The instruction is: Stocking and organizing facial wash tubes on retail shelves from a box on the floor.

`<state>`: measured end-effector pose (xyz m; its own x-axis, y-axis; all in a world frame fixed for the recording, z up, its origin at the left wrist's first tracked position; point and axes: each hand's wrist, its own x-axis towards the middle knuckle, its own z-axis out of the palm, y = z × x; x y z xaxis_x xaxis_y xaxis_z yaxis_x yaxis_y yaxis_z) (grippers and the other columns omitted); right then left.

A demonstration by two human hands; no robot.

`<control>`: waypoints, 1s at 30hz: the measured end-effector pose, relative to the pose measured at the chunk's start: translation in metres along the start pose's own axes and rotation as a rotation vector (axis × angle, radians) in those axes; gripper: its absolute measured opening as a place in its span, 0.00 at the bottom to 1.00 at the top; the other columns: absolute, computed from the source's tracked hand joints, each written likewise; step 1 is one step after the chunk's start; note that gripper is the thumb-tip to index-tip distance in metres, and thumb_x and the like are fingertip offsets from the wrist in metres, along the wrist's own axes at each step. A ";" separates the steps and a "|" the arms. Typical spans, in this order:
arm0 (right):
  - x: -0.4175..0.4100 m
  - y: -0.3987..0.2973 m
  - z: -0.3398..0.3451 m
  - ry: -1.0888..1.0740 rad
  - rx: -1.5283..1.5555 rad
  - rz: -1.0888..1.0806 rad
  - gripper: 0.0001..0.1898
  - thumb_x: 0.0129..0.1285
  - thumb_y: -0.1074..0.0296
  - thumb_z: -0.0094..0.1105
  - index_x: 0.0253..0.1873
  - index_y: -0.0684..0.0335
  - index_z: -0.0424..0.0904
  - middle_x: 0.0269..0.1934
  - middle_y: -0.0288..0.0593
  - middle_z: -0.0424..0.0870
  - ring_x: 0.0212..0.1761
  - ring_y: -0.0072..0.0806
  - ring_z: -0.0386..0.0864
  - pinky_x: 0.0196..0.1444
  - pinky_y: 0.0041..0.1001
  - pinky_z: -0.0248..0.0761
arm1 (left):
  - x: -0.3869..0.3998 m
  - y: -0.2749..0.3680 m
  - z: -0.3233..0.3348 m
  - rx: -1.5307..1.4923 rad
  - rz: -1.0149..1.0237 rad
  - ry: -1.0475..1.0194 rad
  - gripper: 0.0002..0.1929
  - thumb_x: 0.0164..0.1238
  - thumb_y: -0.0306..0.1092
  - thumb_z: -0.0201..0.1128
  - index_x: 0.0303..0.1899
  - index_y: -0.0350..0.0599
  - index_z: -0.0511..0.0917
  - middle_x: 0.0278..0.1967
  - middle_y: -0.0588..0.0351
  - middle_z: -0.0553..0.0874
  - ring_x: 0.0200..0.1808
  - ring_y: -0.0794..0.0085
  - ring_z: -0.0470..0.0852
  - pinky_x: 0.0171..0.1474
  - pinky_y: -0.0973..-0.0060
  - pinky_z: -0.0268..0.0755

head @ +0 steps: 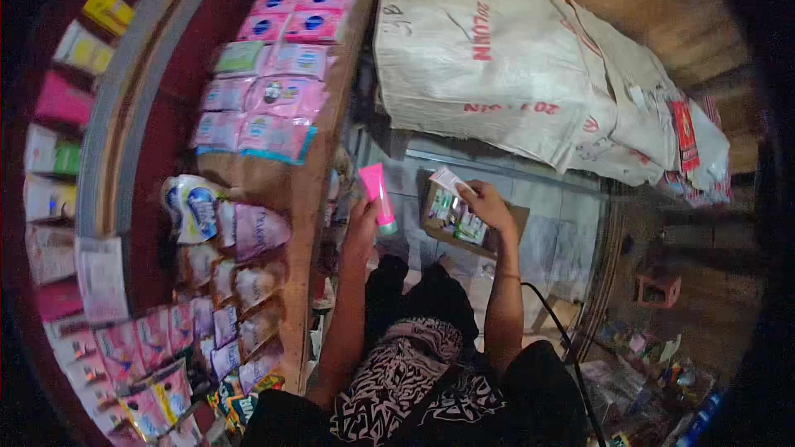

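A pink squeeze tube [378,192] with a pale green cap is upright in my left hand [363,220], its cap end pointing down towards me. My right hand [487,205] grips a small white carton [450,179] by its near end. Under that hand, an open cardboard box [428,223] stands on the pale tiled floor. Small green, white and purple packages [456,214] lie inside the box, partly covered by my right hand and the carton.
To my left runs a wooden shelf edge [323,198] with rows of pink packs [292,59] and sachets [254,285]. Large white woven sacks [484,62] lie ahead. A red plastic stool [658,288] and scattered wrappers [652,372] are at right. A black cable [562,332] hangs beside my right arm.
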<state>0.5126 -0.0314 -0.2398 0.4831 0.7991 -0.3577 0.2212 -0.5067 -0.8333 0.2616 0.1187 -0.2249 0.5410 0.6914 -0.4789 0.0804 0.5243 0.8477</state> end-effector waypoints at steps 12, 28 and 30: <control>0.054 -0.308 -0.008 0.056 0.626 -0.418 0.17 0.68 0.61 0.59 0.54 0.65 0.72 0.30 0.28 0.77 0.29 0.14 0.66 0.33 0.18 0.58 | -0.016 0.301 0.005 -0.036 0.690 -0.148 0.15 0.71 0.30 0.59 0.56 0.36 0.73 0.45 0.56 0.82 0.48 0.75 0.81 0.52 0.76 0.72; 0.426 -0.651 -0.047 -0.135 0.207 -1.317 0.19 0.62 0.72 0.64 0.56 0.68 0.72 0.44 0.45 0.83 0.45 0.27 0.80 0.48 0.27 0.75 | 0.072 0.521 -0.041 0.219 1.054 0.211 0.13 0.70 0.26 0.58 0.53 0.34 0.72 0.48 0.54 0.81 0.50 0.73 0.81 0.52 0.78 0.72; 0.462 -0.674 -0.032 -0.209 0.185 -1.308 0.19 0.62 0.73 0.64 0.57 0.68 0.71 0.44 0.45 0.83 0.45 0.27 0.80 0.46 0.27 0.75 | 0.085 0.527 -0.047 0.244 1.035 0.252 0.12 0.71 0.25 0.57 0.52 0.35 0.73 0.47 0.56 0.82 0.49 0.73 0.81 0.52 0.77 0.72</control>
<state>0.6138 0.6689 0.1700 -0.1359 0.7024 0.6987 0.2931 0.7021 -0.6489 0.3107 0.4771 0.1705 0.2576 0.8372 0.4825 -0.1361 -0.4629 0.8759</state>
